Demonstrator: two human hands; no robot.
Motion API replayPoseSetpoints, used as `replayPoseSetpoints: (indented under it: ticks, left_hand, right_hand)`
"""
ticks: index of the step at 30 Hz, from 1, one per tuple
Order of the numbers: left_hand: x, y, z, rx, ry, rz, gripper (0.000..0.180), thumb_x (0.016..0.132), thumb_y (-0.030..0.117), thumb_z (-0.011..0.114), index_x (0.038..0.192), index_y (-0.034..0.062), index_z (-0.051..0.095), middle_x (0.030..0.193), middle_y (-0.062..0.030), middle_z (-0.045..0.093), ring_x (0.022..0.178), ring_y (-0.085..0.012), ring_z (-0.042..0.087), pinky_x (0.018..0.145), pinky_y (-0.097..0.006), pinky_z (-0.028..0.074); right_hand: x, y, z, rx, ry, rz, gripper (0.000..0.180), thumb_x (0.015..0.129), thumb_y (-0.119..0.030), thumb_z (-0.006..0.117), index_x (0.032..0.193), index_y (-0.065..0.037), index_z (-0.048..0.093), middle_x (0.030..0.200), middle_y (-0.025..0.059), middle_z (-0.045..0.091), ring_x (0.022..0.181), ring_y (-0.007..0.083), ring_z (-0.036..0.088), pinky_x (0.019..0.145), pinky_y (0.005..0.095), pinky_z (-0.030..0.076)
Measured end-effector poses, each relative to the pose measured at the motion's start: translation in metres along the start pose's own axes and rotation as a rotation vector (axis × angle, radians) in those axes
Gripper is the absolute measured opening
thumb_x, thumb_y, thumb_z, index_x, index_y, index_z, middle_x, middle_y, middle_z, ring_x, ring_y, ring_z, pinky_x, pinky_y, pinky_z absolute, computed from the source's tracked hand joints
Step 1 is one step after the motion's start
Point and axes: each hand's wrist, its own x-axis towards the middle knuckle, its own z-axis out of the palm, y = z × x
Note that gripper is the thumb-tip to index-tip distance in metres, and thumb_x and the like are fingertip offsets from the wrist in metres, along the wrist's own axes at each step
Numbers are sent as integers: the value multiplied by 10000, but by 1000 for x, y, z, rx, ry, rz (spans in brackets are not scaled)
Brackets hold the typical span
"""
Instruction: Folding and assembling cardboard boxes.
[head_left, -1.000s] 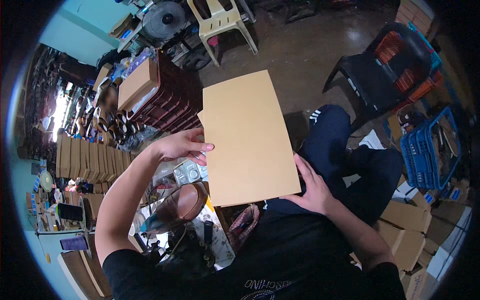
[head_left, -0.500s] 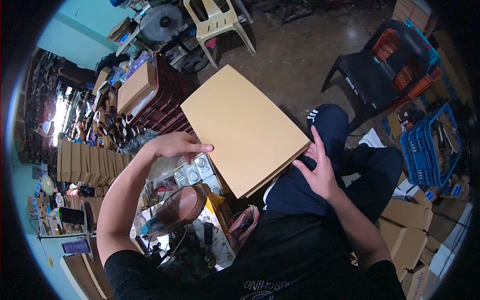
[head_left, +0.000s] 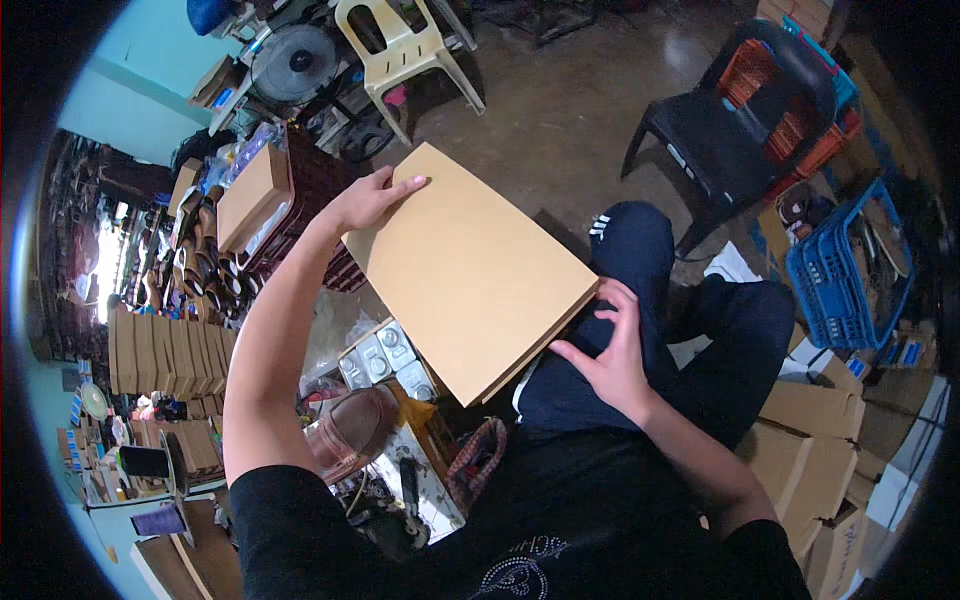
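A flat brown cardboard sheet, folded double, lies tilted across my lap with one corner pointing away from me. My left hand grips its far left edge, fingers on top. My right hand presses against its near right edge, fingers spread along the fold. I sit in dark trousers and a black shirt.
Stacks of flat cardboard stand at the left. A dark crate with a brown box on it is ahead left. A cream plastic chair, a black chair, a blue basket and brown boxes surround me.
The cardboard has swung from upright in front of me down flat onto my lap. My left hand slid up to its far edge; my right hand moved to the near edge.
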Motion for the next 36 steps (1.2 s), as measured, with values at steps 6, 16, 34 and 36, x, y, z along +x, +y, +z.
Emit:
replayPoseSetpoints:
  ticks: [6,16,34,36]
  left_hand:
    - [-5,7,0,-8,20,-54,890,905,818,592,1108,-37,730,962,-220,763,895,-278,755,878,-384,559]
    - [-14,-1,12,250,225,-157,927,904,880,470,1071,-13,653,1024,-318,741,1067,-495,708,948,-550,533]
    - [-14,4,25,303,326,-112,860,920,847,488,967,-4,601,911,-309,724,951,-513,708,860,-576,539]
    - [-13,10,25,290,312,-114,864,917,849,490,972,-5,600,909,-309,724,956,-512,708,869,-577,538]
  right_hand:
    - [-26,9,-10,106,-832,-242,346,917,-209,781,782,-78,491,750,62,520,751,276,555,669,405,470]
    - [-3,-11,26,-146,-891,45,447,945,-319,768,1096,7,501,1075,188,664,1038,385,670,924,479,558]
    - [79,-22,-15,134,58,-24,406,992,-273,708,1278,-15,580,1241,176,629,1203,332,596,1061,464,441]
    - [75,27,4,326,-151,224,400,1080,-279,609,1364,0,573,1337,183,645,1301,282,599,1105,387,442]
